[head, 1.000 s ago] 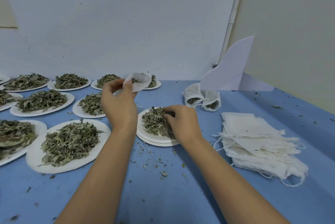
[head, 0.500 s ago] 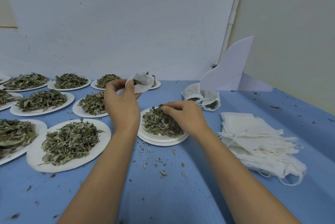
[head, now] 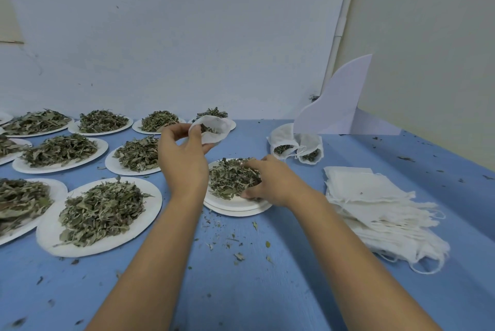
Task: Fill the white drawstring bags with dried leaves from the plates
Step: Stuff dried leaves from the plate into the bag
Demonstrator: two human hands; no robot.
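The left grip [head: 184,163] pinches the small white drawstring cloth bag [head: 215,132] by its rim, held up just behind the stacked white paper plates [head: 241,210], so the leaves travel little. Its mouth gapes toward the person, and its long axis seems to lean away. The right grip [head: 270,183] curls around dried green leaves [head: 230,178] on them.

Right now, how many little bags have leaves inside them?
3. One drawstring bag is held open in the left hand. Two filled bags lie side by side on the blue table by the white card. The stacked bags look empty, but lower ones are hidden.
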